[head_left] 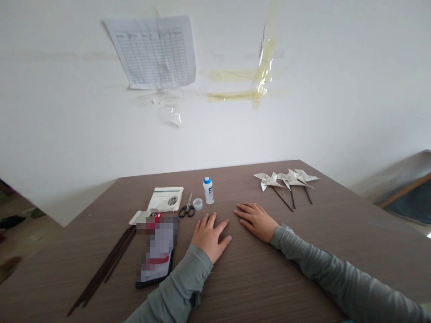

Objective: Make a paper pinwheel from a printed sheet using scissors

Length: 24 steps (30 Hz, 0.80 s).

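My left hand (pixel 209 236) lies palm down on the brown table (pixel 256 269), fingers spread, holding nothing. Across from it my right hand (pixel 257 220) rests flat on the wood, its fingers stretched out and nothing in them. Just beyond my left fingertips stand a white glue bottle (pixel 208 192) with a blue cap and a small round translucent container (pixel 198 204). Scissors with black handles (pixel 186 210) lie left of these. Beyond my right hand are three white paper pinwheels (pixel 267 180) on dark sticks, lying close together.
Left of my left arm lies a phone-like slab (pixel 158 251), its face blurred. Several dark sticks (pixel 107 264) lie beside it, near a small white packet (pixel 139 218). A stack of printed paper (pixel 165 199) sits behind. The wall bears a taped sheet (pixel 155 54); a chair (pixel 409 202) stands right.
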{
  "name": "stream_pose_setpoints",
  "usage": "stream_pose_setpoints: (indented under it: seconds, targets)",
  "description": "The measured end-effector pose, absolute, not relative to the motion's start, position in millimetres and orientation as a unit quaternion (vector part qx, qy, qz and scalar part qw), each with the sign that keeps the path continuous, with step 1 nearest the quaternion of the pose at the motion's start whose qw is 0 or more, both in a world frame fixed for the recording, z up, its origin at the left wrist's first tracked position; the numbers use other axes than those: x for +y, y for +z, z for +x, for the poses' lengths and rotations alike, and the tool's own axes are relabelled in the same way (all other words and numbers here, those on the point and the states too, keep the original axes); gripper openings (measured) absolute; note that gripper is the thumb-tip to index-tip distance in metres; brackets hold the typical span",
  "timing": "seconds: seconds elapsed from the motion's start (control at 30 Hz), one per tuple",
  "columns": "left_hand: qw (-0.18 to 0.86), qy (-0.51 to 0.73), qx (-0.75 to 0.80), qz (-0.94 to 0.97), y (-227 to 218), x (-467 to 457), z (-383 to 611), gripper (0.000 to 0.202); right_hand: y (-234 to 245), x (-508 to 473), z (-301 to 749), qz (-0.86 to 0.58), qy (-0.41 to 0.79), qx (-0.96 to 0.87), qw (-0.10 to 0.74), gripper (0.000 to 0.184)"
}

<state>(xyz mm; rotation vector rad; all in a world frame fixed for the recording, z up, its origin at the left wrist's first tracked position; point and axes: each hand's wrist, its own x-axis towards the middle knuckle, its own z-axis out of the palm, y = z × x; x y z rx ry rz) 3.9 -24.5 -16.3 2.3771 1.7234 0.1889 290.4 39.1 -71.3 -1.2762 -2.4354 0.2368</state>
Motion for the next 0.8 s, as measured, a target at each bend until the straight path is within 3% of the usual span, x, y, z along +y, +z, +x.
stream_pose_setpoints:
  seconds: [0.17, 0.53, 0.8]
  targets:
    - [0.095, 0.054, 0.582, 0.806, -3.4, -23.2, -4.5, 0.069, -72.1, 38.4, 289.5, -0.456, 0.080, -0.869, 0.177, 0.052]
    - [-0.003, -0.002, 0.687, 0.727, 64.9, 22.6, -92.2, 0.052, -64.8, 34.6, 291.5, -0.457, 0.087, -0.870, 0.165, 0.052]
    - [0.013, -0.012, 0.750, 0.662, 79.8, 73.4, -129.0, 0.046, -63.5, 33.9, 293.0, -0.456, 0.099, -0.868, 0.168, 0.051]
